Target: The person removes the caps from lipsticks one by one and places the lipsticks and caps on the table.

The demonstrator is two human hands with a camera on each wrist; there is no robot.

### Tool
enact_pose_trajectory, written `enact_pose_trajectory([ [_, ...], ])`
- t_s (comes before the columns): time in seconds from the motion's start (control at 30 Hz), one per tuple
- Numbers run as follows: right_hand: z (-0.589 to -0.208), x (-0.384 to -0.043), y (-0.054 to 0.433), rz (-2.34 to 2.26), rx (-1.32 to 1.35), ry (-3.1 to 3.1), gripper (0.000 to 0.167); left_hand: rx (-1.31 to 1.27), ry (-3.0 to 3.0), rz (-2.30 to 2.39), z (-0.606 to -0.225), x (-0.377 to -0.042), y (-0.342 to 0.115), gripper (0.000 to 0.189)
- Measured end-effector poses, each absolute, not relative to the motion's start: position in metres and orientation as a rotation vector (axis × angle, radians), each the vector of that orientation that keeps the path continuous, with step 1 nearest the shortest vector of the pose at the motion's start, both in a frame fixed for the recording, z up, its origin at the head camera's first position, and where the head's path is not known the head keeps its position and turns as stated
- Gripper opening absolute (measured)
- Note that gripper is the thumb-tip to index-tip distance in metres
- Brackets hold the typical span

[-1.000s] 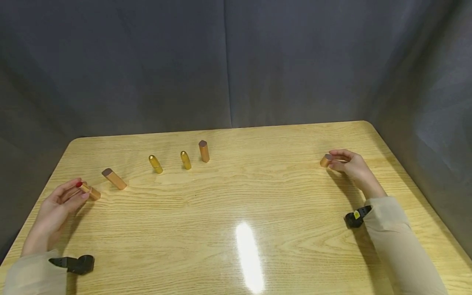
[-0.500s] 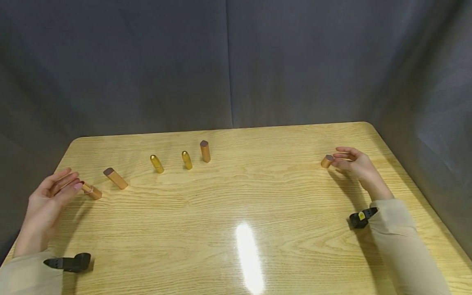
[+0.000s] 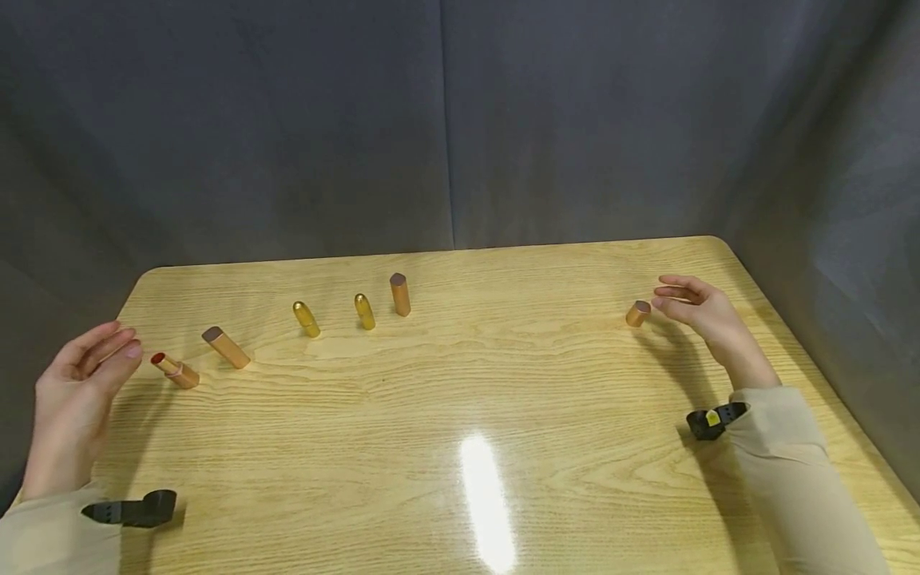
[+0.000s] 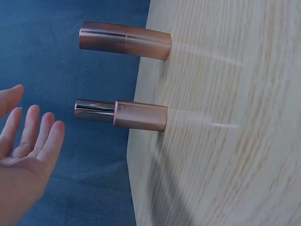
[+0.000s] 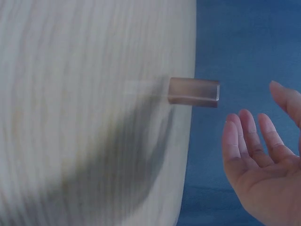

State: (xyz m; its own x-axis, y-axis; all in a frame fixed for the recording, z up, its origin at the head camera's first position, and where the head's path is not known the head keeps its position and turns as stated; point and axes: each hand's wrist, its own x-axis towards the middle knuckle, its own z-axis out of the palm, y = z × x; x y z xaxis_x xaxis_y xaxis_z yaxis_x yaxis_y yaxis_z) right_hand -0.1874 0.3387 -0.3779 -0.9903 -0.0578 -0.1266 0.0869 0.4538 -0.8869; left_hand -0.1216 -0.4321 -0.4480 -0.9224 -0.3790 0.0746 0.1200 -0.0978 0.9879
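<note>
An uncapped lipstick (image 3: 180, 373) with a dark red tip stands upright at the table's left side, its rose-gold base lettered in the left wrist view. My left hand (image 3: 82, 383) hovers just left of it, apart from it, fingers relaxed and holding nothing. Over on the right, a short rose-gold lipstick cap (image 3: 636, 314) stands with its dark top up. Beside it on the right is my right hand (image 3: 707, 319), fingers loosely bent and apart from the cap; the right wrist view shows a gap between fingertips and cap (image 5: 194, 92).
A closed rose-gold lipstick tube (image 3: 226, 348) stands right of the uncapped one. Farther along are two shiny gold bullet-shaped tubes (image 3: 306, 319) and another rose-gold tube (image 3: 399, 295). The wooden table (image 3: 402, 447) ends at a dark curtain (image 3: 302, 136) behind.
My left hand has let go of the uncapped lipstick and drawn back left. My right hand has released the cap and moved away to the right. Both things stay standing.
</note>
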Motion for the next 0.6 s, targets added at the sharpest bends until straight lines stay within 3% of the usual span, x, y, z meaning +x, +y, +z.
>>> enact_pose_trajectory([
  [0.1, -0.374, -0.188, 0.336, -1.628, 0.02, 2.561, 0.027, 0.258, -1.839, -2.057, -0.442, -0.12, -0.427, 0.061],
  [0.37, -0.358, -0.188, 0.318, -1.84, 0.009, 2.479, 0.027, 0.324, -1.931, -1.969, -0.379, -0.105, -0.359, 0.051],
  [0.6, -0.347, -0.185, 0.295, -1.804, -0.05, 2.492, 0.026, 0.22, -1.976, -2.042, -0.358, -0.106, -0.328, 0.034],
])
